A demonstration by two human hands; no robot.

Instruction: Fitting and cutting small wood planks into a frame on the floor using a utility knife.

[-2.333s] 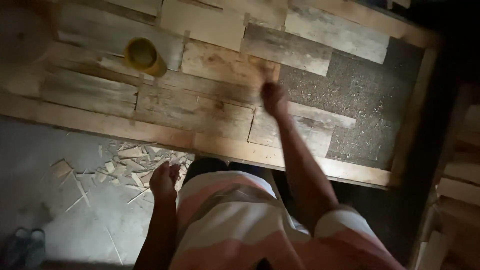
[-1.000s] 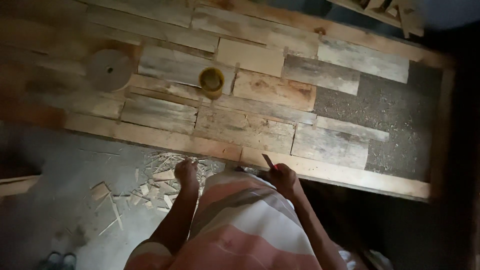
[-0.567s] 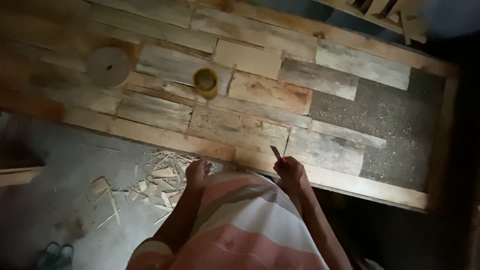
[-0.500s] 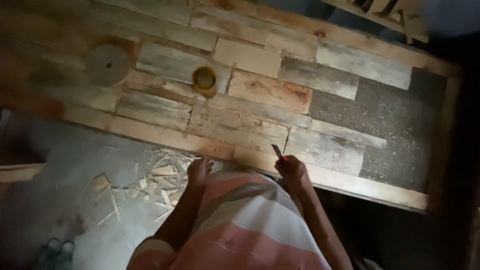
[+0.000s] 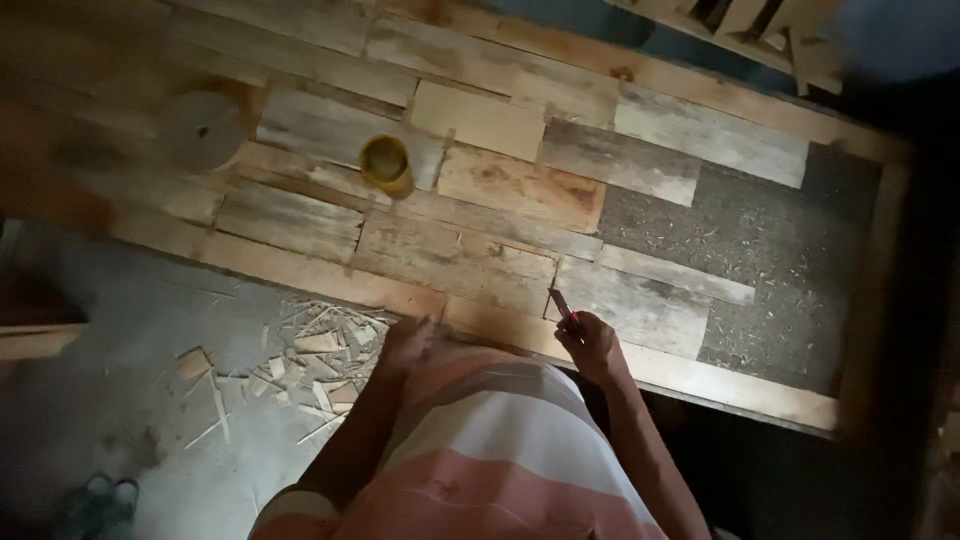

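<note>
Woodworking workshop, plank panel (image 5: 480,260), wood offcuts (image 5: 310,350) on floor

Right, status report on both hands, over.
Right hand shut on small pencil-like tool, tip at plank panel. Left hand empty at panel's near edge. Yellow cup stands clear.

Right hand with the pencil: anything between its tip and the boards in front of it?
Nothing visible. The right hand holds a thin pencil-like tool with its tip over the plank panel, at the near edge. The yellow cup and grey disc sit farther back to the left. The left hand hangs off the panel's edge.
</note>
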